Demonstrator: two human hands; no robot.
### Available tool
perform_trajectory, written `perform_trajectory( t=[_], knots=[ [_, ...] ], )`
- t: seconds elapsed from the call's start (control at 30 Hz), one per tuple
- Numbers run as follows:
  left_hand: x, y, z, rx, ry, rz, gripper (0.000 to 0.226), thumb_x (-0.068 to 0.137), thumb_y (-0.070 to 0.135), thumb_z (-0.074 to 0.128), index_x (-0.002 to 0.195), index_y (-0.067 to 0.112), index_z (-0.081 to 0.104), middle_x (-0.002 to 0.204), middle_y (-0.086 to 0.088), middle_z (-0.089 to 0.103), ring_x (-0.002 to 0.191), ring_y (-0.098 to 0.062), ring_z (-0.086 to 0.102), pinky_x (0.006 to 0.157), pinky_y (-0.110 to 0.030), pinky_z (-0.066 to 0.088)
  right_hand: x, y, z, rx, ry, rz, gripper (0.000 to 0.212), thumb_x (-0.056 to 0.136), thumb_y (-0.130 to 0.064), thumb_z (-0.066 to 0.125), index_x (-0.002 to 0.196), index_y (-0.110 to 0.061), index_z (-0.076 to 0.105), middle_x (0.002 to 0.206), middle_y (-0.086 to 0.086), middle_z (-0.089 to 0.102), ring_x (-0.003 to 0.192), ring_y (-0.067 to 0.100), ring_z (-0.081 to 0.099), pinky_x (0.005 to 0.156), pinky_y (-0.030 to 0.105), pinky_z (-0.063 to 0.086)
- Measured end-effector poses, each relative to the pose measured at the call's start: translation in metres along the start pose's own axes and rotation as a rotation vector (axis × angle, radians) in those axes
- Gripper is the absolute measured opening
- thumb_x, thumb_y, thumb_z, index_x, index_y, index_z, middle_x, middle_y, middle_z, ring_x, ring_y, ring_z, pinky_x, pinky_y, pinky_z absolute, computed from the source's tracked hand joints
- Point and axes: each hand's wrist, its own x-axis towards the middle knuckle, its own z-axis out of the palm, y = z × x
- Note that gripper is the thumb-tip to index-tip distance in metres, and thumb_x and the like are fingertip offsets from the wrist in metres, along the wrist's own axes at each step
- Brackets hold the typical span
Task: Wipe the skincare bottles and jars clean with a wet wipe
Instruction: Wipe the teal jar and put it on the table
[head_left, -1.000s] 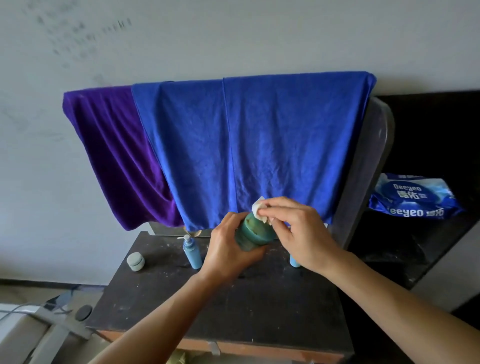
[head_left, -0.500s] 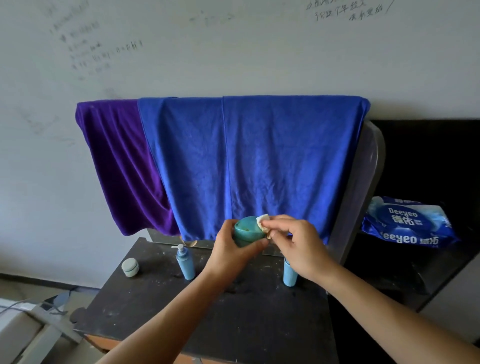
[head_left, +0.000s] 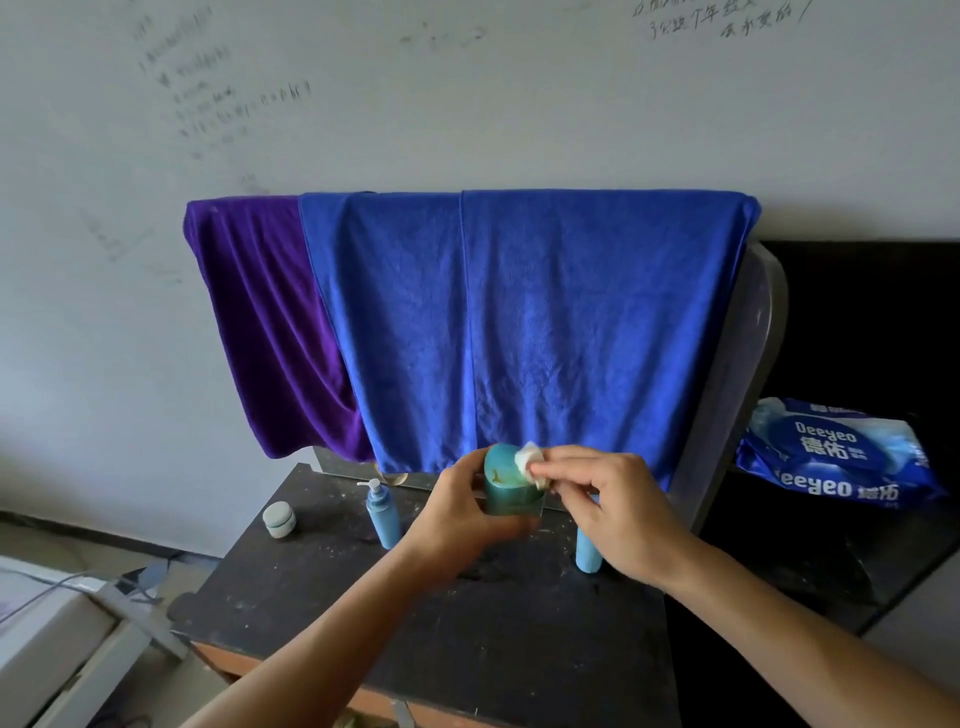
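My left hand (head_left: 457, 512) grips a teal-green jar (head_left: 506, 486) above the dark table (head_left: 467, 639), tilted so its lid faces me. My right hand (head_left: 618, 512) pinches a small white wet wipe (head_left: 530, 460) against the right edge of the lid. On the table stand a light blue pump bottle (head_left: 383, 512) to the left of my hands, a small pale round jar (head_left: 279, 519) farther left, and a light blue bottle (head_left: 588, 553) partly hidden behind my right hand.
A blue towel (head_left: 519, 322) and a purple towel (head_left: 270, 322) hang behind the table. A blue pack of wet wipes (head_left: 836, 457) lies on a dark shelf to the right. The table's front edge runs near my forearms.
The view has tilted up, so the hands sit lower in the frame. The jar's lid has turned more toward me and the wipe has shifted across it to the right rim.
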Motion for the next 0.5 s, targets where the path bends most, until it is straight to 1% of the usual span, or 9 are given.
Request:
perform_trajectory(
  t=[0.07,0.1,0.13,0.2,0.27,0.33,0.37,0.43,0.5],
  knots=[
    [-0.001,0.000,-0.001,0.223,0.085,0.067,0.047,0.055,0.028,0.082,0.095,0.040,0.061,0.096,-0.003,0.063,0.088,-0.011,0.064,0.081,-0.036,0.055,-0.004,-0.004,-0.008,0.033,-0.028,-0.044,0.030,0.084,0.008,0.057,0.098,-0.011,0.074,0.103,-0.012,0.071,0.094,-0.002,0.066,0.085,0.012,0.049],
    [-0.001,0.000,-0.002,0.320,0.122,0.085,0.052,0.053,0.034,0.080,0.099,0.042,0.059,0.097,0.000,0.058,0.088,-0.009,0.061,0.081,-0.032,0.053,-0.002,-0.003,-0.011,0.049,-0.004,-0.032,0.029,0.085,0.008,0.057,0.099,-0.011,0.074,0.102,-0.012,0.071,0.093,-0.001,0.066,0.083,0.013,0.050],
    [-0.001,0.000,-0.001,0.382,0.154,0.103,0.059,0.051,0.036,0.079,0.106,0.039,0.058,0.098,0.003,0.054,0.089,-0.008,0.059,0.081,-0.029,0.052,0.003,-0.002,-0.012,0.051,0.039,-0.015,0.028,0.087,0.006,0.057,0.101,-0.011,0.073,0.103,-0.012,0.070,0.093,0.000,0.067,0.083,0.015,0.052],
    [0.001,0.002,0.002,0.420,0.197,0.142,0.067,0.053,0.030,0.081,0.115,0.029,0.058,0.097,0.005,0.050,0.086,-0.005,0.057,0.077,-0.021,0.049,0.010,-0.005,-0.007,-0.010,0.110,-0.002,0.028,0.089,0.004,0.054,0.107,-0.010,0.071,0.107,-0.009,0.069,0.096,0.003,0.066,0.087,0.022,0.053],
    [0.001,0.007,0.004,0.425,0.233,0.184,0.064,0.056,0.025,0.083,0.115,0.027,0.059,0.095,0.005,0.051,0.082,-0.004,0.058,0.071,-0.013,0.047,0.008,-0.013,0.004,-0.098,0.099,-0.102,0.031,0.087,0.005,0.053,0.106,-0.010,0.071,0.113,-0.007,0.068,0.105,0.006,0.064,0.094,0.021,0.049],
    [0.001,0.009,0.001,0.424,0.264,0.208,0.060,0.057,0.028,0.085,0.111,0.027,0.060,0.094,0.006,0.051,0.082,-0.003,0.058,0.071,-0.014,0.047,-0.003,-0.015,0.011,-0.177,0.020,-0.245,0.031,0.083,0.005,0.055,0.102,-0.011,0.072,0.118,-0.004,0.067,0.114,0.005,0.060,0.099,0.019,0.044],
    [0.001,0.008,-0.002,0.424,0.270,0.206,0.063,0.056,0.030,0.086,0.113,0.027,0.060,0.095,0.006,0.051,0.083,-0.003,0.058,0.073,-0.017,0.048,-0.008,-0.012,0.009,-0.180,-0.009,-0.266,0.030,0.081,0.004,0.056,0.099,-0.011,0.073,0.116,-0.003,0.068,0.114,0.003,0.059,0.100,0.020,0.045],
    [0.002,0.003,-0.008,0.436,0.274,0.199,0.069,0.056,0.029,0.086,0.119,0.025,0.058,0.097,0.006,0.049,0.084,-0.003,0.056,0.076,-0.022,0.048,-0.010,-0.002,-0.004,-0.142,0.025,-0.180,0.026,0.079,0.001,0.058,0.093,-0.012,0.075,0.108,-0.007,0.071,0.105,0.000,0.064,0.094,0.025,0.051],
    [0.002,0.001,-0.008,0.447,0.255,0.211,0.071,0.056,0.026,0.084,0.121,0.024,0.057,0.098,0.006,0.048,0.085,-0.004,0.054,0.077,-0.023,0.047,0.001,0.006,-0.017,-0.132,0.128,-0.083,0.025,0.081,0.004,0.059,0.093,-0.011,0.075,0.100,-0.013,0.070,0.094,0.002,0.067,0.084,0.029,0.055]
  ],
)
